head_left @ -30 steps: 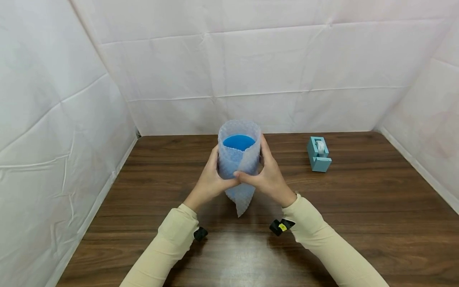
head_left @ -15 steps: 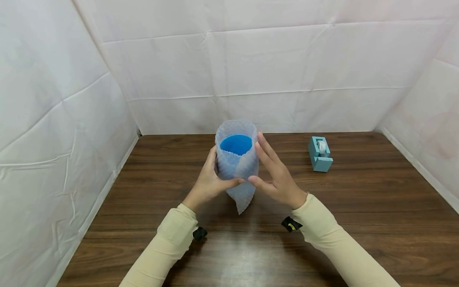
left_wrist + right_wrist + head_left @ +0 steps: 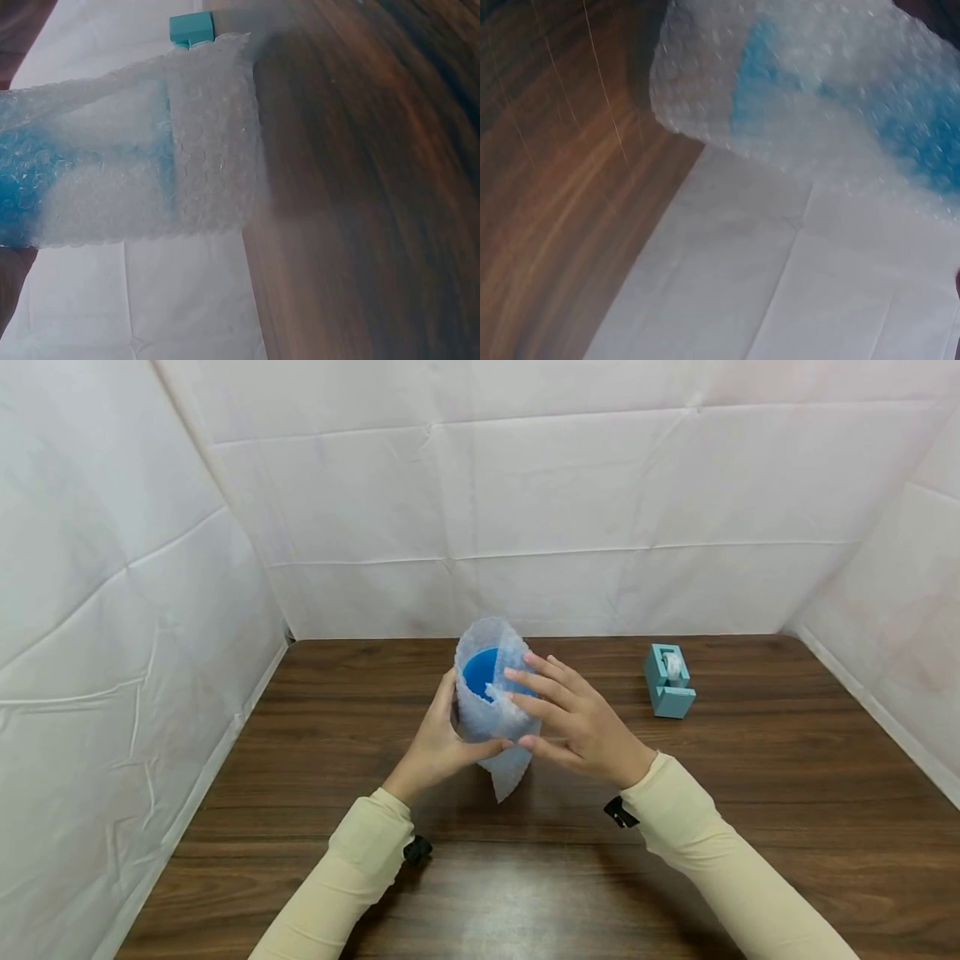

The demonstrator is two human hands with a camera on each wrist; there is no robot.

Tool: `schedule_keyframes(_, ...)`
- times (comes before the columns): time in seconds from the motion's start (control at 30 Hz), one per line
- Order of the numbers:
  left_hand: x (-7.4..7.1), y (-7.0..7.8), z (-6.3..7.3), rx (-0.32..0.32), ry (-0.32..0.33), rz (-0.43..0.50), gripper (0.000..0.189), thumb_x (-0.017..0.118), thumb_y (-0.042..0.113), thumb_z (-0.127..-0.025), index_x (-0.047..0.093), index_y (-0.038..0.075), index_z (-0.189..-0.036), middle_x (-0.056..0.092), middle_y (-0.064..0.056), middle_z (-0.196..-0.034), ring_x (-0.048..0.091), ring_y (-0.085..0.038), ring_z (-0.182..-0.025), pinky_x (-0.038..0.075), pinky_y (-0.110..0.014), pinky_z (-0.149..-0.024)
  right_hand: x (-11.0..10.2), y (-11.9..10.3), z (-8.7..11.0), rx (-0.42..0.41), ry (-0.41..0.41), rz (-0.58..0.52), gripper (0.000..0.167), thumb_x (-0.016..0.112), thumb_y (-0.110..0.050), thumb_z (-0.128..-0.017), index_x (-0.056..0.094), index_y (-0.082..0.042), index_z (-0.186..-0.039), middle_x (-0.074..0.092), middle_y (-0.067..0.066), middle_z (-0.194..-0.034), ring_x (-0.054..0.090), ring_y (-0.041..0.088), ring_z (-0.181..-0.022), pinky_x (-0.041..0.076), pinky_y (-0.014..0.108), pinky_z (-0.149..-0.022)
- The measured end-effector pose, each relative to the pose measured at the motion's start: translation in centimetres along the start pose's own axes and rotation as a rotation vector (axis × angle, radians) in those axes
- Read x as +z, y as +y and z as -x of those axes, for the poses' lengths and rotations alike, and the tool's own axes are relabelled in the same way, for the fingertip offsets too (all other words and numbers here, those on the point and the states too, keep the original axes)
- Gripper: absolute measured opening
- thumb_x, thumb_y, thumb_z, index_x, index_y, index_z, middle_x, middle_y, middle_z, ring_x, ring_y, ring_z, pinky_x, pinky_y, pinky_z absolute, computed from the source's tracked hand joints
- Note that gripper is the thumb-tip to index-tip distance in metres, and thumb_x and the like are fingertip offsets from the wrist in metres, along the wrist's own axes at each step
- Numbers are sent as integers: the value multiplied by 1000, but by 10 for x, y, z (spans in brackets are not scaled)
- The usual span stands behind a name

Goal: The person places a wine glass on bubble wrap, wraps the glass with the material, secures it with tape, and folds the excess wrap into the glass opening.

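A sheet of bubble wrap (image 3: 487, 720) is rolled round a blue object (image 3: 477, 673) with a round top; its exact kind is hidden. The wrap's upper rim stands above the blue top, and a pointed corner hangs below. My left hand (image 3: 437, 745) grips the wrapped roll from the left, thumb across its front. On the right side, my right hand (image 3: 585, 722) lays spread, fairly straight fingers against the upper wrap, pushing its rim inward over part of the blue top. Through the bubble wrap (image 3: 214, 142) in the left wrist view, blue and whitish parts show.
A light blue tape dispenser (image 3: 670, 681) with a roll of clear tape stands at the back right of the brown wooden table (image 3: 337, 693). White cloth walls (image 3: 540, 493) rise behind the table and along both sides.
My right hand has let go of the roll's side, spread its fingers and moved onto the upper right of the wrap, bending the rim inward. The left hand keeps its grip.
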State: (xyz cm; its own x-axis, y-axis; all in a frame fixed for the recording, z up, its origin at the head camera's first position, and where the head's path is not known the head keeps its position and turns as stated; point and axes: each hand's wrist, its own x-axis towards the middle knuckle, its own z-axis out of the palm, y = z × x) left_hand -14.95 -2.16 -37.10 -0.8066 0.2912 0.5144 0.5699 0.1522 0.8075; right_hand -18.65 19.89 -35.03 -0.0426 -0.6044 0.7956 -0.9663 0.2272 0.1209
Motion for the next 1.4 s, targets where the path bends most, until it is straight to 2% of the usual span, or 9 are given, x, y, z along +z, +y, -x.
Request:
schedule_keyframes(0.13,1,1,2,-13,-1,-35,99,83,9,-73,22,21,-150,40,-7,-142,46,-25,-125,46,-46,-100,-6,2,-2,-30,-68,45,40,46,-39,-101,66,-7,-114,66,9,-119,51,30,-126,40,45,-108)
schedule_keyframes(0.27,2,1,3,-20,-15,-53,98,83,4,-73,23,18,-149,42,-9,-140,48,-26,-124,47,-44,-99,-8,1,-4,-47,-119,40,39,43,-37,-103,68,-7,-99,69,5,-99,57,27,-113,46,42,-100)
schedule_keyframes(0.53,2,-1,4,20,-30,-75,95,84,4,-71,27,13,-147,42,-9,-140,46,-25,-125,45,-45,-102,-7,0,-10,-101,-95,62,36,44,-34,-102,61,-8,-84,59,1,-78,55,21,-86,50,36,-80)
schedule_keyframes(0.73,2,-2,5,25,-32,-77,96,84,4,-71,26,14,-147,42,-9,-140,46,-24,-126,43,-45,-103,-7,-3,-9,-39,-64,9,37,46,-39,-101,58,-4,-94,61,7,-93,56,22,-91,50,36,-83)
schedule_keyframes(0.87,2,-2,6,18,-40,-55,98,83,2,-71,25,16,-148,41,-10,-141,45,-26,-126,43,-47,-103,-7,-3,-8,-7,-9,-8,45,52,-43,-97,55,0,-111,55,17,-118,52,29,-113,43,35,-101)
schedule_keyframes(1.0,2,-1,5,21,-43,-45,100,84,1,-70,24,17,-149,39,-10,-142,45,-27,-126,43,-48,-103,-9,1,-8,17,-43,-18,57,51,-48,-97,54,0,-128,49,19,-138,41,33,-134,30,37,-115)
schedule_keyframes(1.1,3,-1,5,30,-39,-50,100,84,1,-70,24,16,-149,38,-10,-143,45,-27,-127,43,-48,-103,-9,3,-7,12,-92,-17,57,47,-49,-98,57,-3,-129,52,16,-138,39,32,-137,26,37,-117)
schedule_keyframes(1.3,3,-1,5,35,-39,-30,103,83,1,-71,21,19,-151,36,-9,-147,45,-28,-127,45,-46,-101,-9,5,-9,-17,-111,27,52,45,-50,-99,64,-3,-112,61,15,-126,44,33,-132,27,45,-116)
schedule_keyframes(1.4,3,0,6,27,-41,-21,104,83,0,-71,20,20,-152,35,-9,-147,45,-28,-127,45,-46,-100,-8,3,-9,21,-110,-6,52,46,-51,-98,63,-4,-109,61,14,-124,43,32,-132,26,44,-117)
